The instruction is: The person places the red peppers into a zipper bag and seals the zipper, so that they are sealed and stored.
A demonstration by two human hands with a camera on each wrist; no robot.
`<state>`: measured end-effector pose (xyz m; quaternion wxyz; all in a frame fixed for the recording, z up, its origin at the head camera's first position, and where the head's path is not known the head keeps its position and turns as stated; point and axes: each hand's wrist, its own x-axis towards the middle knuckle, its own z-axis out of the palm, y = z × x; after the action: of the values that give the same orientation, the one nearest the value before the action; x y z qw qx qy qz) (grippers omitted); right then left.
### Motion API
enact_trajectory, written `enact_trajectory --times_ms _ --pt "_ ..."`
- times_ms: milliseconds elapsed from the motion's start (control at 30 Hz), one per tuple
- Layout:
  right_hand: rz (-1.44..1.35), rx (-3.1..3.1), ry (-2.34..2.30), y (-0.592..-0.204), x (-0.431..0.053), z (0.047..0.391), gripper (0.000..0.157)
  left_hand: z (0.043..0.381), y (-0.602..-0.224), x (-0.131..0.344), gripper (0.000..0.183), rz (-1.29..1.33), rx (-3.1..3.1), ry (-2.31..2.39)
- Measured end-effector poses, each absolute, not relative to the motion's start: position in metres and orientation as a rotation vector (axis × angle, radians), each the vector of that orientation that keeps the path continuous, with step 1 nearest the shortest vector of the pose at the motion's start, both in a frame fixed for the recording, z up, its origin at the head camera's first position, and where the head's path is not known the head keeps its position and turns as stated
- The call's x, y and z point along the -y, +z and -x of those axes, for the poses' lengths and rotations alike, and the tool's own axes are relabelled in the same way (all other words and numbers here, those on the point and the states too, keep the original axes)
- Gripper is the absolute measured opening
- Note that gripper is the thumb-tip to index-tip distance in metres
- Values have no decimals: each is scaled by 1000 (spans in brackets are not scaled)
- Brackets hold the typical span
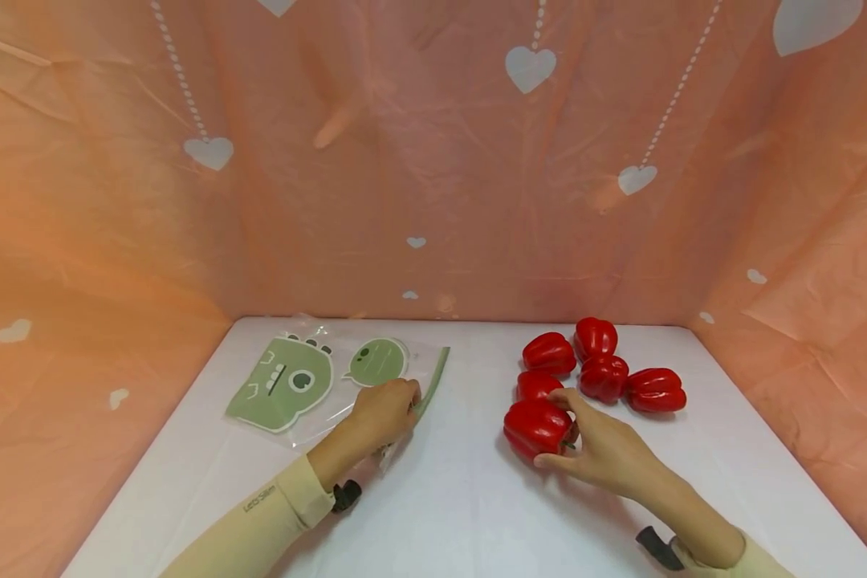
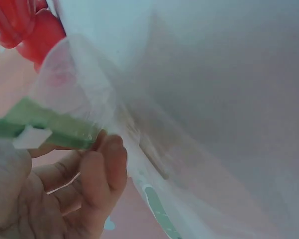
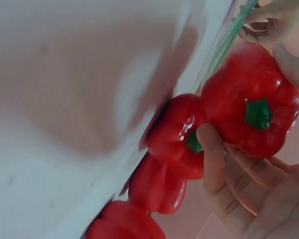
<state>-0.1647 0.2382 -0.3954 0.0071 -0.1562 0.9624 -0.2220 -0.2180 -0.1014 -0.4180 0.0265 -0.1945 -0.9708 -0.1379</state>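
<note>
My right hand (image 1: 610, 453) grips a red bell pepper (image 1: 537, 428) between thumb and fingers, at its green-stemmed end. In the right wrist view that bell pepper (image 3: 251, 99) stands apart from the table surface, the stem (image 3: 258, 114) facing the camera. My left hand (image 1: 384, 413) pinches the green-edged opening of a clear plastic bag (image 1: 339, 401) printed with a green cartoon monster. The left wrist view has the green strip (image 2: 49, 124) between the fingers and the clear film bulging away from them. Just behind the held pepper lies another red bell pepper (image 1: 538, 385).
Several more red bell peppers (image 1: 596, 339) lie grouped at the back right of the white table (image 1: 470, 514). Orange cloth (image 1: 462, 201) with white hearts hangs behind and at both sides.
</note>
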Motion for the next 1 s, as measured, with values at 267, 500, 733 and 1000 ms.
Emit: enact_trajectory --times_ms 267,500,733,1000 --pt "576 -3032 -774 -398 -222 169 86 216 -412 113 12 533 3059 -692" --pt "654 -3014 -878 -400 -206 174 83 212 -407 124 12 501 3041 -969" --pt "646 -2992 -958 -404 -191 181 83 212 -410 133 13 520 2982 -1289" --pt "692 -2944 -1080 -405 -176 191 82 211 -409 139 12 486 2938 -1437"
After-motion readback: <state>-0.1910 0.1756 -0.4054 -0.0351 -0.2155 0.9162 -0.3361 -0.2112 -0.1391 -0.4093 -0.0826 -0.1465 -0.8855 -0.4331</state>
